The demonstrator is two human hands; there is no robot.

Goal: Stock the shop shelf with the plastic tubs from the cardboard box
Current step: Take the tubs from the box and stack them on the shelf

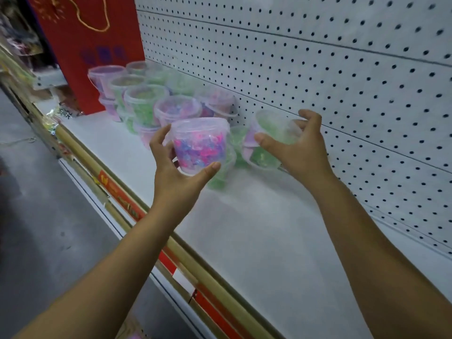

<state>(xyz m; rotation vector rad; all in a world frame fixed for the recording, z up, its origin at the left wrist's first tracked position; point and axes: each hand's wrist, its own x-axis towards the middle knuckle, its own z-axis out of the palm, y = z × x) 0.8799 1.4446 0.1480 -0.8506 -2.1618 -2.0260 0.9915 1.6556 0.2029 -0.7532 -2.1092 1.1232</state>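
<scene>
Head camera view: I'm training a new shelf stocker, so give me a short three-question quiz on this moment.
1. True or false: the left hand holds a clear plastic tub of pink and purple pieces.
2. What colour fills the tilted clear tub at the right hand?
3. The white pegboard panel stands: A) behind the white shelf, B) on the floor, C) inside a box.

Key: 1 true; 2 green; 3 A.
</scene>
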